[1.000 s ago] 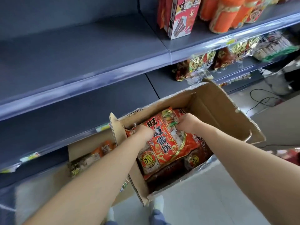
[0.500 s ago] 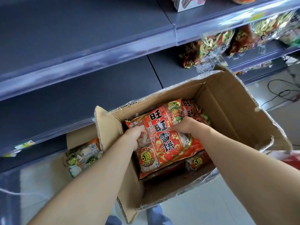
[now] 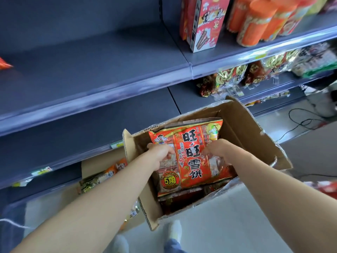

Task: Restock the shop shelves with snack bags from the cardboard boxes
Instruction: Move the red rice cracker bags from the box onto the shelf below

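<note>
A person's left hand [image 3: 160, 152] and right hand [image 3: 218, 148], set apart from each other, clamp the two side edges of a large red snack bag [image 3: 193, 157], fingers curled onto the wrapper. The bag sits at the mouth of an open cardboard box [image 3: 249, 132] just in front of the shop shelving, its top edge toward the shelves and its printed face up. More red bags [image 3: 182, 198] lie beneath it inside the box. To the left, tucked under the lowest shelf edge, a second cardboard box [image 3: 91, 165] holds orange and green packets [image 3: 98, 178]. The grey middle shelf [image 3: 73, 136] runs behind both boxes, with the wide upper shelf [image 3: 91, 70] above it. On the far right of the upper shelf stand a tall red-and-white carton [image 3: 206, 24] and a row of orange tubes [image 3: 255, 26]. Below them, gold-and-red bags [image 3: 231, 77] fill the right part of the middle level. A black cable [image 3: 300, 123] trails across the pale floor at right, and the tip of a light shoe [image 3: 175, 232] shows near the bottom edge.
</note>
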Demonstrator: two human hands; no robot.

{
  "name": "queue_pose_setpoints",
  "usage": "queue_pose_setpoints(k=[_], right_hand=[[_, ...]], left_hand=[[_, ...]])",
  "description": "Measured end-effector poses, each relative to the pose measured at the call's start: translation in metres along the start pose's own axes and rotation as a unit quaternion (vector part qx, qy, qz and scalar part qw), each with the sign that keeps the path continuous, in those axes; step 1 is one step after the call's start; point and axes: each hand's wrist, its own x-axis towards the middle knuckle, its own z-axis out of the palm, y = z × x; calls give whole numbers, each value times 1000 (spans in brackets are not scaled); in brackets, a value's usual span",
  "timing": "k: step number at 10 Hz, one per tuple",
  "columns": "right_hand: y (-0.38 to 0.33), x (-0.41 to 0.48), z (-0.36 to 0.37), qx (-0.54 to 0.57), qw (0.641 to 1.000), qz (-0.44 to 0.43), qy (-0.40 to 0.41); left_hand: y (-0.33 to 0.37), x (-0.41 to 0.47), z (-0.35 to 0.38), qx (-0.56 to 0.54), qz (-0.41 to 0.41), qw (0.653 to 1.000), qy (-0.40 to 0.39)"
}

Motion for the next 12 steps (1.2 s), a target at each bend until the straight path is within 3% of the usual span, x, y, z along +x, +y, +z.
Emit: queue_pose_setpoints(k=[2,4,7,9,12], right_hand=[[-17,-74,-36,14,996,-46,78],[-48,-133,-52,55,977,-122,168],[-164,-183,12,127,931,-287,184],[-254,-198,104,95,915,-361,155],[-392,-195,228,38,906,-402,125]], left_hand=[[29,-100,-3,22,58,996,-71],[60,-134,-27,-37,189,981,-10],[77,-178,-159,-113,329,932,98],[59,-181,-283,-166,328,917,152],[45,-148,-465,-214,281,911,212]])
